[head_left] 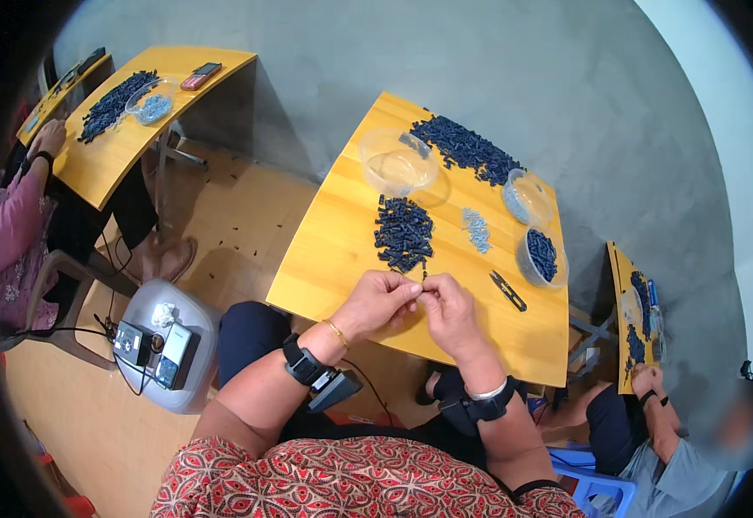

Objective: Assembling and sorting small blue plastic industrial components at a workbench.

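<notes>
My left hand (375,302) and my right hand (452,312) meet over the near edge of the yellow table (325,272), fingertips pinched together. A small black piece (425,274) sticks up at the right fingertips. Whatever the left fingers pinch is too small and covered to make out. Just beyond the hands lies a pile of black plastic pieces (404,235). To its right is a small heap of grey-blue pins (477,230). Black thread snips (508,291) lie to the right of my right hand.
A clear bowl (398,164) stands at the back left, near a larger black pile (467,147). On the right are a bowl of pins (528,197) and a bowl of black pieces (541,257). Other people sit at tables on both sides. A plastic stool (202,380) holds devices.
</notes>
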The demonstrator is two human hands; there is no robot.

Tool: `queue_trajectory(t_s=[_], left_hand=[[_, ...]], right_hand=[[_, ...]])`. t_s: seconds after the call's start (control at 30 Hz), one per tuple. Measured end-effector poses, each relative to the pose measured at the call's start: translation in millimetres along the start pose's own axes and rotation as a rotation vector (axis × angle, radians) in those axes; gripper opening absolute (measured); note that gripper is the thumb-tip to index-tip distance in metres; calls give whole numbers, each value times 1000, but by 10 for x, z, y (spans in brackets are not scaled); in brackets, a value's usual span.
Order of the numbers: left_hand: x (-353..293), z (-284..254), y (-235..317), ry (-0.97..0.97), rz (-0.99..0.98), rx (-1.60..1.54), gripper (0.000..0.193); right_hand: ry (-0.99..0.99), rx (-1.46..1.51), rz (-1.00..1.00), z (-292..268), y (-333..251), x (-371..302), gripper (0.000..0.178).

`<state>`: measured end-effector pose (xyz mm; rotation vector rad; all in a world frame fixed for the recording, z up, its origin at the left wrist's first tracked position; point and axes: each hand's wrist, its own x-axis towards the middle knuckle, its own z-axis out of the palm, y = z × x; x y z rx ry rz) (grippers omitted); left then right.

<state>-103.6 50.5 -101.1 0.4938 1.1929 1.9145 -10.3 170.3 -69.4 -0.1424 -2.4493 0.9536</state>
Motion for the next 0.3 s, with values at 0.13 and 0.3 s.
queue_trajectory(t_s=[0.13, 0.3], left_hand=[[-3, -65, 67, -145, -162, 35, 15], [-11, -105, 80, -189, -162, 66, 13]], right_hand=[[-34, -28, -144, 14, -44, -57, 10], [-93, 31, 35, -52, -64, -125, 24]])
